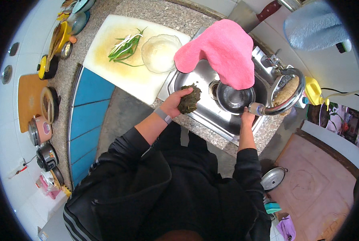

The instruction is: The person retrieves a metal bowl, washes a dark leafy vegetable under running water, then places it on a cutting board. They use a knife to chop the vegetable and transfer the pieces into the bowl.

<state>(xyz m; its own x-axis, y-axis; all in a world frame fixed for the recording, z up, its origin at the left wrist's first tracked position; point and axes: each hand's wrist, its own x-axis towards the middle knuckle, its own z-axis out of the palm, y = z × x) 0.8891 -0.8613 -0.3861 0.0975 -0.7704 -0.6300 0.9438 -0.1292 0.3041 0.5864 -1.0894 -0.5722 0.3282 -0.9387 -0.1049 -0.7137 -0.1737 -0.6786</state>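
My left hand (pixel 174 104) holds a flattened clump of dark, wet leafy greens (pixel 190 101) over the near-left rim of the stainless steel sink (pixel 205 113). In the basin sits a round metal bowl (pixel 235 101), which seems to have water in it. My right hand (pixel 247 117) grips the near-right rim of this bowl, with its fingers partly hidden by the faucet spout (pixel 257 109). A pink cloth (pixel 224 51) drapes over the back of the sink and overlaps the bowl's far edge.
Left of the sink, a white cutting board (pixel 122 81) bears scallions (pixel 127 48) and a clear glass bowl (pixel 161 53). A cleaver (pixel 245 15) stands against the back wall. The curved faucet (pixel 298 87) arches over the right side, near a yellow bottle (pixel 313 90).
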